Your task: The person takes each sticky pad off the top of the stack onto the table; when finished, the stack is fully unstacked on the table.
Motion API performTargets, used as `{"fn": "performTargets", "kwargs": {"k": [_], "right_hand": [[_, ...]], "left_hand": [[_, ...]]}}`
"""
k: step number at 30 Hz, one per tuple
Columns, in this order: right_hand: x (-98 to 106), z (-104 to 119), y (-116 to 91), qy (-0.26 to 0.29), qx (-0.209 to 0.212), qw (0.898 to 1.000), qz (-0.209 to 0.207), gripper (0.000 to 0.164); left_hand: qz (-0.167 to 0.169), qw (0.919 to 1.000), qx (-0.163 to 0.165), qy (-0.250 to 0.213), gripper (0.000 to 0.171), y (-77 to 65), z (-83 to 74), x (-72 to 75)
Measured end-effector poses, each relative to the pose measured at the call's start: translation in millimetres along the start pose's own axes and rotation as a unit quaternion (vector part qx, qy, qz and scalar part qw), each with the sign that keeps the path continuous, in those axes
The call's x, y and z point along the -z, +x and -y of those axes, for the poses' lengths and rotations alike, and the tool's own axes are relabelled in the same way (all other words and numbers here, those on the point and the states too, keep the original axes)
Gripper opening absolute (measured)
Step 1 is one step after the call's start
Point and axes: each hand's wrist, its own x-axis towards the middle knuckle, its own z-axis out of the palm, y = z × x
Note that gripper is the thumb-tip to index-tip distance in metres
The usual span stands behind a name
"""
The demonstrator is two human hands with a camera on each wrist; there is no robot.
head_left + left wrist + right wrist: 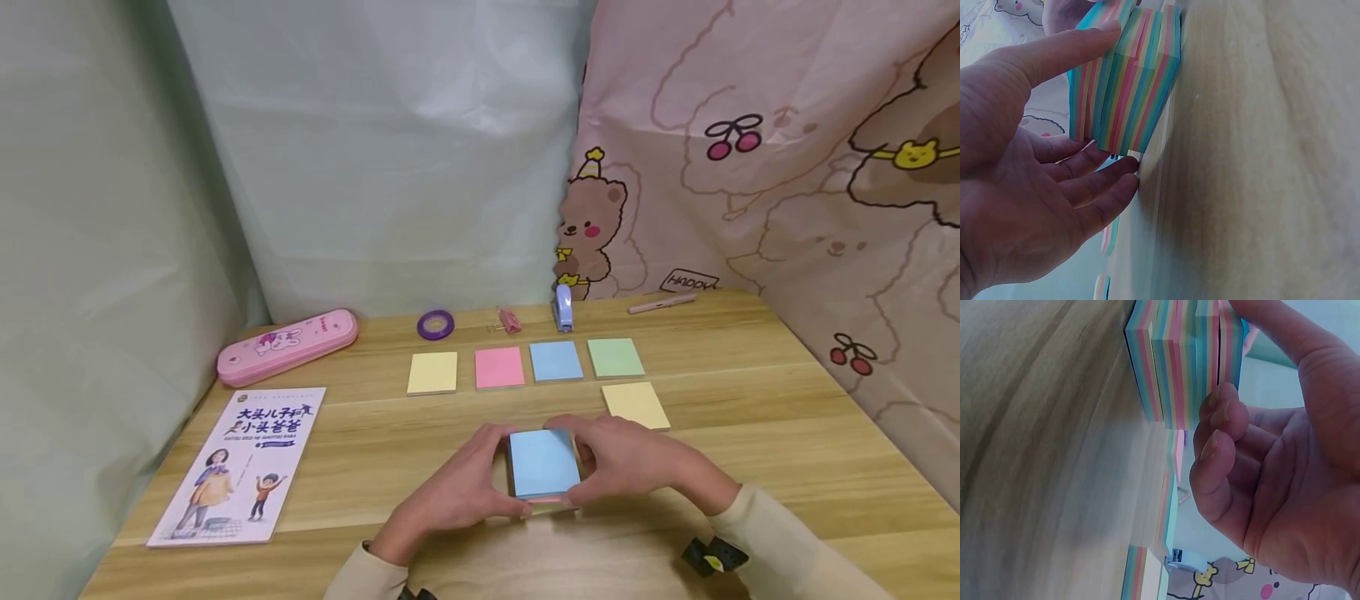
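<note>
A stack of striped sticky note pads (544, 463), blue on top, stands on the table near the front. My left hand (468, 483) holds its left side, thumb at the near edge and fingers along the far side. From the right, my right hand (626, 458) grips the same stack between thumb and fingers. Both wrist views show several layered pads (1132, 100), slightly uneven, with the bottom one at the wood. Behind the hands lie a yellow pad (432, 372), a pink pad (499, 367), a blue pad (556, 360), a green pad (615, 357) and another yellow pad (636, 406).
Along the back are a purple tape roll (436, 325), a pink binder clip (508, 320), a blue stapler (563, 308) and a pink pen (663, 303). A pink pencil case (288, 347) and a picture book (238, 467) lie on the left. Curtains enclose the wooden table (360, 475).
</note>
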Motion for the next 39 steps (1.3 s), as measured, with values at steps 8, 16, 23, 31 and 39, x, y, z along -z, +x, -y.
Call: {"fn": "performTargets", "kwargs": {"k": [8,16,23,31,39], "right_hand": [[-2.8,3.1,1.5,-0.033,-0.008,0.999,-0.018,0.081],[-3.9,3.8,2.6,-0.04,-0.008,0.999,-0.027,0.078],[-5.0,2.8,3.3,-0.031,-0.007,0.999,-0.029,0.079],[-4.4,2.1,4.2,-0.038,-0.007,0.999,-0.028,0.083],[1.0,-1.7,0.8,-0.051,-0.003,0.998,-0.044,0.086]], "left_hand": [[0.0,1.0,-0.001,0.0,0.091,0.5,0.2,0.0],[0.0,1.0,-0.003,-0.002,0.09,-0.1,-0.5,0.9],[0.001,1.0,-0.004,-0.001,0.09,-0.1,0.7,0.2],[0.003,0.9999,-0.007,-0.008,0.09,0.5,2.1,-0.1],[0.002,0.9999,-0.01,-0.007,0.091,-0.3,2.5,0.1]]}}
